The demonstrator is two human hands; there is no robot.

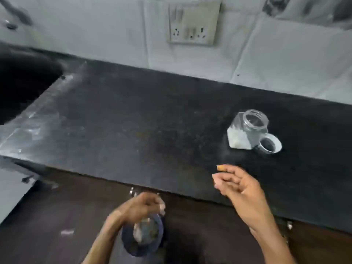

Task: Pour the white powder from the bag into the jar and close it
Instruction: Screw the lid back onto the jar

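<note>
A clear glass jar (247,128) stands lidless on the black counter (142,115) at the right, with white powder in its lower part. Its lid (270,143) lies upside down, touching the jar's right side. My right hand (242,187) hovers over the counter's front edge, below and left of the jar, fingers loosely curled and holding nothing. My left hand (141,206) is below the counter edge, pinching a crumpled clear bag (139,231) that hangs over a blue bin (152,244). The view is blurred, so I cannot tell what is in the bag.
A dark sink (19,82) is sunk into the counter at the far left. A wall socket plate (194,23) sits on the tiled wall behind. Dark cabinet fronts (200,225) run under the counter.
</note>
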